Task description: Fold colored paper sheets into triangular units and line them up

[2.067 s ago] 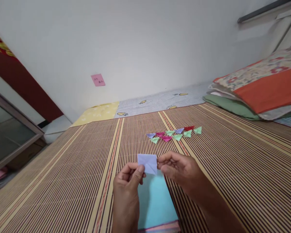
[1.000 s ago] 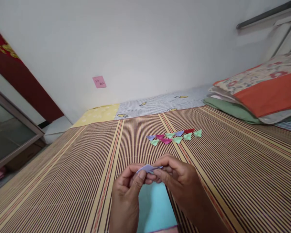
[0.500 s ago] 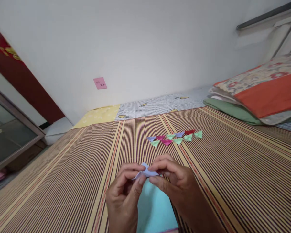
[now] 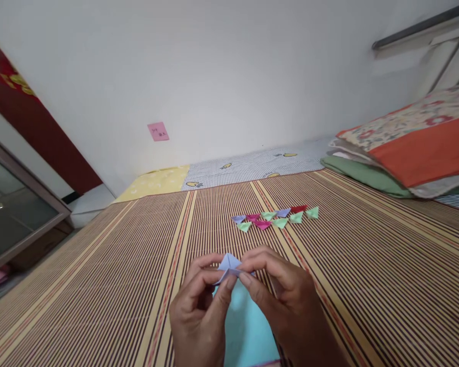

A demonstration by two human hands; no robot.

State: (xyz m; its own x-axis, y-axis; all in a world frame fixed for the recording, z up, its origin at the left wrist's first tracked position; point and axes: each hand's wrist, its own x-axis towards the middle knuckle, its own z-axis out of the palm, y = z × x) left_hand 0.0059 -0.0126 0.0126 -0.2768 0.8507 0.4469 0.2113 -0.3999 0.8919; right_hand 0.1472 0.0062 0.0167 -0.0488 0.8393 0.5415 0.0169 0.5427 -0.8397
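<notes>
A small folded piece of lavender paper [image 4: 229,262] is pinched between both hands, its pointed top showing a centre crease. My left hand [image 4: 203,306] grips its left side between thumb and fingers. On the right side, my right hand [image 4: 281,285] holds it the same way, the two thumbs close together at the near edge. Beneath the hands lies a light blue sheet [image 4: 248,326], partly covered by them. Beyond, several small folded paper pieces in green, pink, red and lavender, among them a green one [image 4: 280,223], sit in two rows.
A striped mat [image 4: 110,275] spreads under everything. Folded bedding with an orange band [image 4: 432,150] is stacked at the right. A pink note [image 4: 158,131] is on the white wall, and a glass-paned cabinet [image 4: 15,204] stands at the left.
The lavender paper has been turned, so its peak and centre crease now show more plainly. My fingers have shifted slightly on it, with the thumbs closer together.
</notes>
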